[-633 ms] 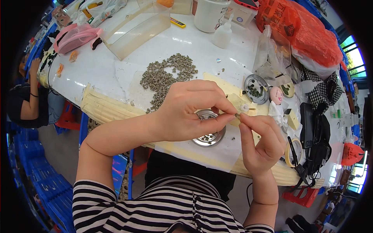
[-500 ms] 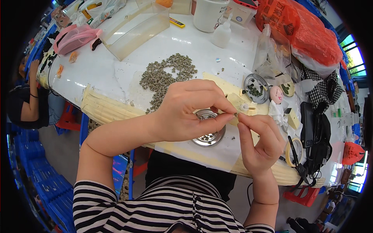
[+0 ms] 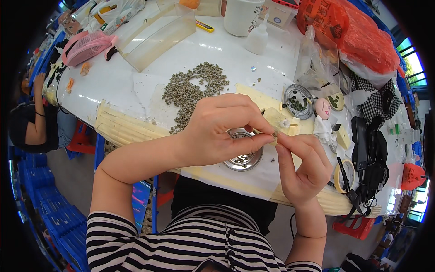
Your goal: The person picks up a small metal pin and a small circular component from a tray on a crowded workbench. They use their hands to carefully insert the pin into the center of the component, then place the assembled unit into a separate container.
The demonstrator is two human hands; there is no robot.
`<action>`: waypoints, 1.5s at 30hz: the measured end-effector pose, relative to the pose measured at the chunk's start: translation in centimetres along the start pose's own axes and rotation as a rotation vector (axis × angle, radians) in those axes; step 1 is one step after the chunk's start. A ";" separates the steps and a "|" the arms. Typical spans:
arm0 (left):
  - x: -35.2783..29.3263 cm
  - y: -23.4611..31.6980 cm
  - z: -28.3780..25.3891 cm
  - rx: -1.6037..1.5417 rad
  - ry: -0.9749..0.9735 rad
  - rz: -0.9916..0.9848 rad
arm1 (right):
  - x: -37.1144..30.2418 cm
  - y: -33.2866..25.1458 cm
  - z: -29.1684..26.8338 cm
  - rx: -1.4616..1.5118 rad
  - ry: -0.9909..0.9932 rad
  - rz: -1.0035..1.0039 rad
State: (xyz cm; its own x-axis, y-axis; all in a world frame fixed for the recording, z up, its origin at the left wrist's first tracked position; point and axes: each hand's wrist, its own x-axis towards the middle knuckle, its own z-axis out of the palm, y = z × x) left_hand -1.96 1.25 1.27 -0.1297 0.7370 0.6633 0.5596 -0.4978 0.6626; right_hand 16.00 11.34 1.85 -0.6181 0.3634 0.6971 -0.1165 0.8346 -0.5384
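Thumb and forefinger of my left hand (image 3: 229,129) are pinched on a tiny metallic part (image 3: 275,135), too small to name. My right hand (image 3: 302,165) meets it there, its forefinger touching the part and its thumb just below. Under my left hand, a round metal dish (image 3: 244,167) holds several small pieces; my fingers cover its upper side. Beyond my left wrist, a heap of small grey-brown metal parts (image 3: 195,86) is spread on the white table. Past my right hand stands a second metal dish (image 3: 299,117) with dark green pieces.
A clear plastic tray (image 3: 158,41), a white cup (image 3: 238,18) and a squeeze bottle (image 3: 257,41) stand farther back. Red plastic bags (image 3: 358,43) lie at the far right. A tape roll (image 3: 343,176) and black pouch (image 3: 375,172) sit near the right edge. Another person's arm (image 3: 38,113) shows at left.
My hands stay almost in place, still meeting at the tiny part. The view has shifted slightly; nothing is visibly put down or picked up.
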 end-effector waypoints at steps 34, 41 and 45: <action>-0.6 0.2 0.1 -0.253 -0.054 -0.298 | -0.4 0.4 0.8 -0.120 0.011 -0.044; -0.8 -0.8 0.5 -1.110 -0.097 -0.882 | -0.6 0.3 0.4 -0.090 0.062 -0.004; -1.0 -1.0 0.9 -1.186 -0.133 -0.877 | -0.2 0.2 0.2 -0.095 0.070 -0.013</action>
State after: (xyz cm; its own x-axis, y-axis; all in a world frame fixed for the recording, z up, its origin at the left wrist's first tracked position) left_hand -1.69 1.46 -0.38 0.0454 0.9956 -0.0817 -0.6441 0.0917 0.7594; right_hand 15.96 11.37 1.48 -0.5608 0.3778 0.7367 -0.0474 0.8737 -0.4842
